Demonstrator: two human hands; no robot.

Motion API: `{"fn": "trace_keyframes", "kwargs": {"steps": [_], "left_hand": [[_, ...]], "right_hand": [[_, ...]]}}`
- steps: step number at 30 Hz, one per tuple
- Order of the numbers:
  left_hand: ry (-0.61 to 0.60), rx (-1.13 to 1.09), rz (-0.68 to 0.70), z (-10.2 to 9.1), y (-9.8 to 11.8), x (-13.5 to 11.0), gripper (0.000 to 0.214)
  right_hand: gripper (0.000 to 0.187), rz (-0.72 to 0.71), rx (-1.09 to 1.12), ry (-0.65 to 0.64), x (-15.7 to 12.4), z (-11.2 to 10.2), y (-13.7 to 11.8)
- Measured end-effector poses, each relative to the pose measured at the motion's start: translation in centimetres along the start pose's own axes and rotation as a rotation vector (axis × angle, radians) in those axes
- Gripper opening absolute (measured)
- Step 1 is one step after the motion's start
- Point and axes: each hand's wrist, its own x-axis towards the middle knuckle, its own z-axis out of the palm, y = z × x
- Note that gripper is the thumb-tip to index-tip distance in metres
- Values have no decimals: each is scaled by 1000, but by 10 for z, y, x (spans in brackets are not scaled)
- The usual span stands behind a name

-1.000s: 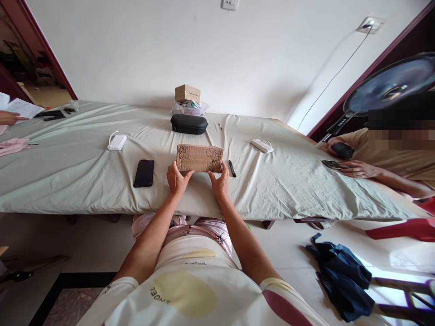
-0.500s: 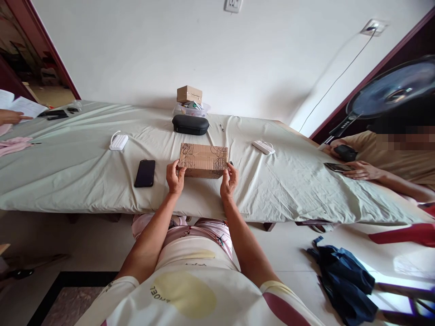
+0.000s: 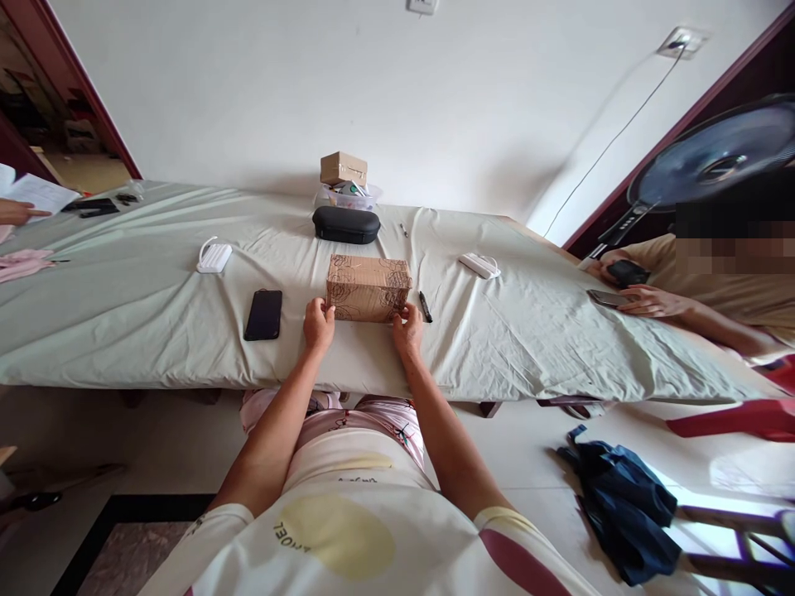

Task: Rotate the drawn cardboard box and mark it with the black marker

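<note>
A brown cardboard box (image 3: 368,288) with dark scribbled loops on its faces is on the cloth-covered table (image 3: 348,356) in front of me. My left hand (image 3: 319,323) grips its near left corner, thumb on the front. At the near right corner, my right hand (image 3: 407,328) holds the box with bent fingers. A black marker pen (image 3: 426,306) lies just right of the box. To the left of my left hand rests a black phone (image 3: 263,314).
Behind the box are a black case (image 3: 346,225), a plastic tub (image 3: 351,197) and a smaller carton (image 3: 344,168). White power banks (image 3: 214,257) lie on both sides. Another person's hand (image 3: 652,301) holds a phone at right; a hand (image 3: 17,212) touches papers at far left.
The box has tipped toward me, so more of its scribbled front face shows. My right hand has shifted slightly left and lower, uncovering the marker pen.
</note>
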Motion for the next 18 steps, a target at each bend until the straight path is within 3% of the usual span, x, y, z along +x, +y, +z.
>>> {"fn": "trace_keyframes", "kwargs": {"steps": [8, 14, 18], "left_hand": [[-120, 95, -66, 0, -1, -2, 8], [-96, 76, -52, -4, 3, -1, 13], [-20, 80, 33, -4, 12, -4, 45]], "right_hand": [[53, 55, -242, -133, -11, -1, -9], [60, 44, -140, -127, -9, -3, -10], [71, -29, -155, -31, -10, -3, -22]]}}
